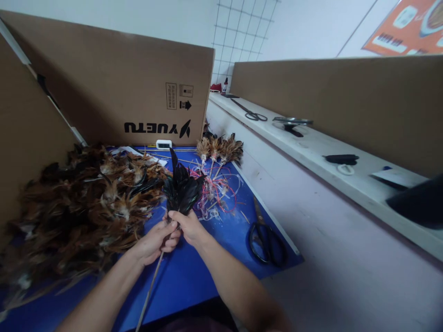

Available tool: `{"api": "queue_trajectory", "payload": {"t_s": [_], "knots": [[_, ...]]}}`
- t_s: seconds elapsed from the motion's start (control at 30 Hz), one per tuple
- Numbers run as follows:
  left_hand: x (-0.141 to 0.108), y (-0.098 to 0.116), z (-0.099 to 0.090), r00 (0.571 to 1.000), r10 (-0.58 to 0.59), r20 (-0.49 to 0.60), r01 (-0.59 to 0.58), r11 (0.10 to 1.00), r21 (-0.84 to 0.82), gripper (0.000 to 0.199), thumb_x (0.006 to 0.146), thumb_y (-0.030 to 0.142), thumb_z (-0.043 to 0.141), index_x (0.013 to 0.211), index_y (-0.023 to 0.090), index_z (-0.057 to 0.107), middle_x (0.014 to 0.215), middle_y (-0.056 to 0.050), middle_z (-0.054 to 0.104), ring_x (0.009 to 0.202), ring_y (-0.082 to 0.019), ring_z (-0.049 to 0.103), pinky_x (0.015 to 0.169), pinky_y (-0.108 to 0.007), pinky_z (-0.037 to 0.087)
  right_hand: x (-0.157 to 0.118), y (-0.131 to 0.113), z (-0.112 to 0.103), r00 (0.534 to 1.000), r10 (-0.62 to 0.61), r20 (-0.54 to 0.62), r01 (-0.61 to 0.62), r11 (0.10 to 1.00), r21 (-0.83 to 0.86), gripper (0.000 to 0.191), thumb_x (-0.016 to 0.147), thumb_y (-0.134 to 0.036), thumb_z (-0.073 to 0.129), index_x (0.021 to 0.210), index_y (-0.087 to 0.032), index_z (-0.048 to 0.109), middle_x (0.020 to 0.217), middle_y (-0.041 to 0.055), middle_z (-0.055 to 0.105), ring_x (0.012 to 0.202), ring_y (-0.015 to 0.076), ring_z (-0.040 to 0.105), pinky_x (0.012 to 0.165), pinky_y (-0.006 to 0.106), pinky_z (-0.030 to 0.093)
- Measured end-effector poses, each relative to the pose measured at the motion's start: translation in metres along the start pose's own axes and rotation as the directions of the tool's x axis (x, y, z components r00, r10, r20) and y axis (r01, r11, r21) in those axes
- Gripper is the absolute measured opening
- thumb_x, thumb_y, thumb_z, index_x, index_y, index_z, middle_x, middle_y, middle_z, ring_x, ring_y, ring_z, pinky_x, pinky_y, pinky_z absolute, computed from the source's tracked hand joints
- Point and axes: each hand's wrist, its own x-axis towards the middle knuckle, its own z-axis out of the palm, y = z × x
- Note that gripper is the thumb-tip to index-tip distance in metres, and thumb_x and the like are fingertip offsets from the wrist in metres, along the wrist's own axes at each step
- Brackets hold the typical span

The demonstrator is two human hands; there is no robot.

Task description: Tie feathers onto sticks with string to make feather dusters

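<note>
A bunch of dark, glossy feathers (183,189) stands at the upper end of a thin stick (149,293), like a small feather duster. My left hand (157,240) is closed round the stick just below the feathers. Beside it, my right hand (187,225) pinches the base of the feather bunch, its thumb lying on top. The two hands touch, and the binding point between them is hidden. To the left lies a large heap of brown and black loose feathers (104,198).
Black-handled scissors (266,242) lie right on the blue tabletop (194,281). Behind are feather-topped sticks (216,150) and tangled pink and white strips (218,189). A cardboard box (114,83) and small white digital display (164,144) stand at the back. A white ledge (321,145) holds more scissors (254,114).
</note>
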Motion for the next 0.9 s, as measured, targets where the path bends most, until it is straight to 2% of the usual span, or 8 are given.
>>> {"api": "queue_trajectory", "payload": {"t_s": [0.2, 0.33, 0.47, 0.53, 0.7, 0.9], "knots": [[0.0003, -0.0001, -0.0020, 0.999, -0.025, -0.034, 0.025, 1.000, 0.009, 0.042, 0.079, 0.048, 0.065, 0.071, 0.018, 0.037, 0.060, 0.007, 0.033, 0.043, -0.001, 0.020, 0.039, -0.015, 0.010, 0.0024, 0.0019, -0.0003, 1.000, -0.005, 0.004, 0.005, 0.998, -0.058, 0.019, 0.067, -0.031, 0.064, 0.061, -0.013, 0.063, 0.059, 0.0003, 0.059, 0.055, 0.0100, 0.053, 0.055, 0.023, 0.043], [-0.0007, 0.0001, -0.0015, 0.997, -0.046, -0.070, 0.047, 0.999, 0.007, 0.043, 0.076, 0.048, 0.068, 0.073, 0.018, 0.039, 0.061, 0.007, 0.036, 0.043, -0.001, 0.023, 0.037, -0.014, 0.010, 0.0032, 0.0012, 0.0001, 1.000, -0.007, -0.003, 0.007, 0.998, -0.065, 0.019, 0.066, -0.031, 0.063, 0.059, -0.014, 0.060, 0.057, -0.0005, 0.057, 0.054, 0.0094, 0.052, 0.054, 0.022, 0.043], [-0.0028, -0.0001, 0.0025, 0.995, -0.027, -0.094, 0.030, 0.999, 0.032, 0.040, 0.076, 0.048, 0.068, 0.076, 0.017, 0.042, 0.064, 0.005, 0.041, 0.044, -0.002, 0.031, 0.037, -0.015, 0.015, 0.0028, -0.0005, 0.0013, 0.996, 0.072, -0.044, -0.075, 0.995, -0.070, 0.019, 0.063, -0.033, 0.064, 0.062, -0.015, 0.059, 0.058, -0.0013, 0.057, 0.050, 0.0090, 0.050, 0.046, 0.021, 0.039], [-0.0030, -0.0007, 0.0028, 0.995, -0.022, -0.095, 0.027, 0.999, 0.047, 0.040, 0.076, 0.048, 0.068, 0.076, 0.017, 0.044, 0.065, 0.005, 0.041, 0.044, -0.002, 0.030, 0.037, -0.015, 0.014, 0.0030, -0.0004, 0.0016, 0.994, 0.097, -0.043, -0.100, 0.993, -0.071, 0.019, 0.062, -0.033, 0.064, 0.063, -0.015, 0.059, 0.059, -0.0012, 0.057, 0.049, 0.0089, 0.049, 0.044, 0.021, 0.039], [-0.0027, -0.0011, -0.0001, 0.993, -0.027, -0.118, 0.032, 0.999, 0.041, 0.041, 0.075, 0.048, 0.069, 0.074, 0.017, 0.043, 0.059, 0.008, 0.035, 0.043, -0.001, 0.021, 0.039, -0.015, 0.013, 0.0060, 0.0026, 0.0003, 1.000, 0.007, 0.012, -0.007, 1.000, -0.022, 0.018, 0.062, -0.031, 0.064, 0.057, -0.016, 0.057, 0.056, -0.0019, 0.055, 0.053, 0.0083, 0.050, 0.052, 0.020, 0.041], [-0.0038, 0.0037, 0.0033, 0.987, -0.041, -0.153, 0.049, 0.998, 0.046, 0.045, 0.071, 0.049, 0.072, 0.072, 0.017, 0.041, 0.059, 0.008, 0.035, 0.044, -0.001, 0.020, 0.038, -0.014, 0.013, 0.0092, 0.0042, -0.0007, 1.000, -0.002, 0.028, 0.003, 1.000, -0.026, 0.017, 0.063, -0.031, 0.063, 0.058, -0.016, 0.057, 0.057, -0.0022, 0.055, 0.052, 0.0077, 0.048, 0.051, 0.021, 0.039]]}}
